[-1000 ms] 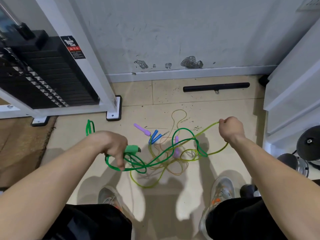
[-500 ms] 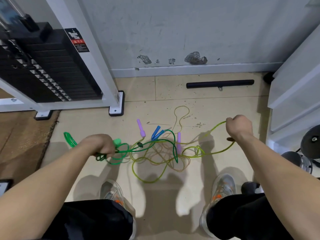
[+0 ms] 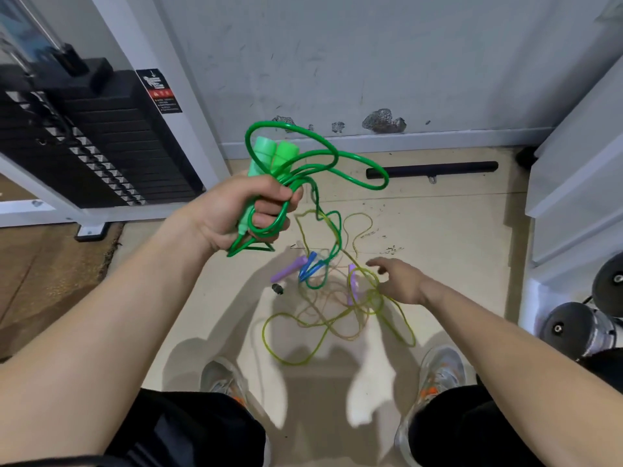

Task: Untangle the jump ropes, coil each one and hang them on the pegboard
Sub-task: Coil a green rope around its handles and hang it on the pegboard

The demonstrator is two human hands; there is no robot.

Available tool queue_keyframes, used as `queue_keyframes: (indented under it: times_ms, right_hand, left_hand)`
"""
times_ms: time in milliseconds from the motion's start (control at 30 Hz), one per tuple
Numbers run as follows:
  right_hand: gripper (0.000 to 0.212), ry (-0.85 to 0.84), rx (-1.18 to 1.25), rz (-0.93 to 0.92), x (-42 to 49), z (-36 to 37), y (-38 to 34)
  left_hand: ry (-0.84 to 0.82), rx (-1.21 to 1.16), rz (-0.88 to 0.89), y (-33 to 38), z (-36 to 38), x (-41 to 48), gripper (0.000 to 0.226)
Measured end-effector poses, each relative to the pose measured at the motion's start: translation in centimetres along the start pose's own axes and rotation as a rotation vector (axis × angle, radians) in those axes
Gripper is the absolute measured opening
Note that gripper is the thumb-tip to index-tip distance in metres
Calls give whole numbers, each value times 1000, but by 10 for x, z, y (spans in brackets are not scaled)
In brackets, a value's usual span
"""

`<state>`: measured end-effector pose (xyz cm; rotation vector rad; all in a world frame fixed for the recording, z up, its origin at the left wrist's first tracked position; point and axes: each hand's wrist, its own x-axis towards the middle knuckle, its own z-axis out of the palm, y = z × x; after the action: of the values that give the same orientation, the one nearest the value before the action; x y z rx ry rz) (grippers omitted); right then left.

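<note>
Green plastic jump rope [image 3: 292, 176] bunched in the raised left hand [image 3: 236, 210].
Fingers curl round its two side-by-side handles [image 3: 269, 155], which point up and away. The right hand [image 3: 401, 281], fingers spread, hovers over the tangled yellow-green ropes [image 3: 367, 299] on the floor.

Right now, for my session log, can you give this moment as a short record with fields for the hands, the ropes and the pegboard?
left hand: raised, grips both green handles and loops of the green rope
right hand: open, reaching over the tangle, holding nothing
green rope: mostly gathered; one strand runs down into the tangle
tangle: on the floor; yellow-green rope, purple handles, blue handles, pale rope
pegboard: not in view
</note>
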<state>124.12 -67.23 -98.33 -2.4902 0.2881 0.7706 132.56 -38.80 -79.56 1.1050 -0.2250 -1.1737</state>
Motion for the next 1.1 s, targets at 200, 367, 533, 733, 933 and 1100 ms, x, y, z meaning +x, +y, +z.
queue_keyframes:
  times_ms: [200, 367, 533, 733, 933, 1100]
  right_hand:
    - [125, 10, 164, -147, 7, -19, -43]
    - [135, -66, 148, -281, 9, -16, -55]
    - [97, -97, 530, -466, 2, -11, -106]
    - [22, -214, 723, -519, -18, -25, -130]
    - [45, -45, 650, -438, -22, -18, -123]
    - [43, 161, 482, -433, -23, -10, -82]
  left_hand:
    - [-174, 97, 56, 28, 23, -4, 24]
    - [-421, -17, 71, 43, 23, -10, 7]
    - [-448, -168, 108, 46, 28, -6, 5]
    - [-427, -290, 193, 55, 29, -13, 3]
    - [-163, -231, 390, 58, 0, -16, 19]
    - [161, -230, 539, 51, -27, -17, 29]
